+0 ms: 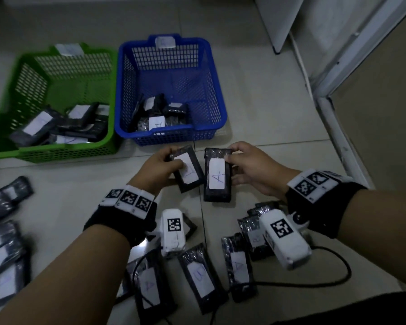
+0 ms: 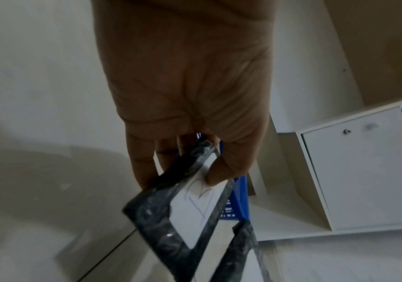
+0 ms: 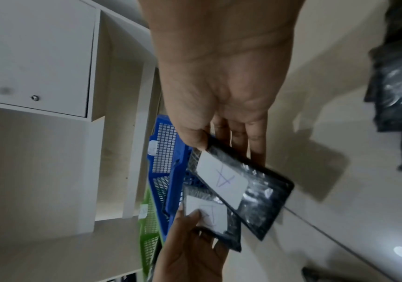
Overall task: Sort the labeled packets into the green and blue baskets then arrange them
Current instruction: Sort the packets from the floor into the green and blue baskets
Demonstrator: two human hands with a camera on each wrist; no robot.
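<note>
Your left hand (image 1: 158, 166) pinches the B packet (image 2: 190, 208), thumb on its label | your right hand (image 1: 253, 168) pinches the A packet (image 1: 218, 175) at its top end | both packets side by side above the floor, just before the blue basket (image 1: 127, 95) | green basket (image 1: 10, 113) left of it

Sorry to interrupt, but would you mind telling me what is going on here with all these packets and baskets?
A person is sorting dark labeled packets on the floor. The left hand holds a packet marked B, thumb on its label, and the right hand holds a packet marked A. The green basket and the blue basket beside it each already hold several packets. More loose packets lie on the floor near the person.
</note>
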